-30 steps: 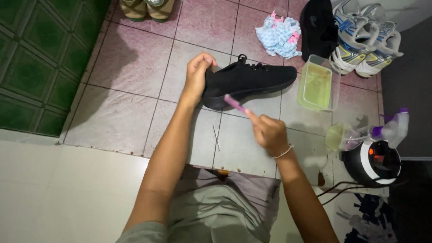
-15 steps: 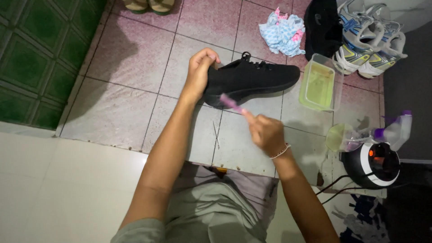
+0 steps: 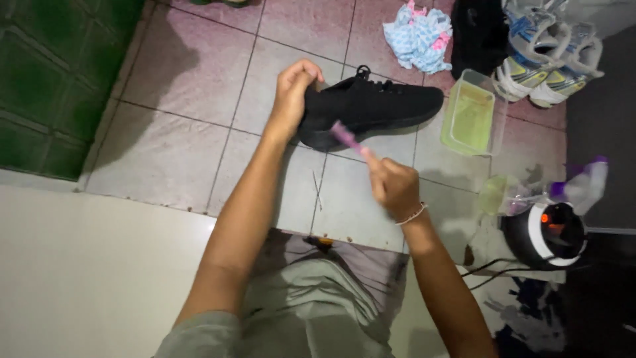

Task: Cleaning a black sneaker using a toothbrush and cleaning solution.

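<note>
A black sneaker (image 3: 381, 106) is held just above the pink tiled floor, its toe pointing right. My left hand (image 3: 295, 93) grips its heel end. My right hand (image 3: 392, 182) is closed on a pink toothbrush (image 3: 346, 135), whose head touches the sneaker's lower side near the sole. A thin bracelet circles my right wrist.
A clear tub of yellowish liquid (image 3: 472, 113) sits right of the sneaker. Behind it lie a crumpled blue-and-pink cloth (image 3: 419, 34), a black bag (image 3: 478, 30) and white sneakers (image 3: 546, 53). A round black-and-white appliance (image 3: 546, 232) and a spray bottle (image 3: 583, 185) stand at right. Green tiles (image 3: 53, 73) at left.
The view has shifted slightly. My right hand with the toothbrush has moved a little along the sneaker's side; my left hand keeps its hold on the heel.
</note>
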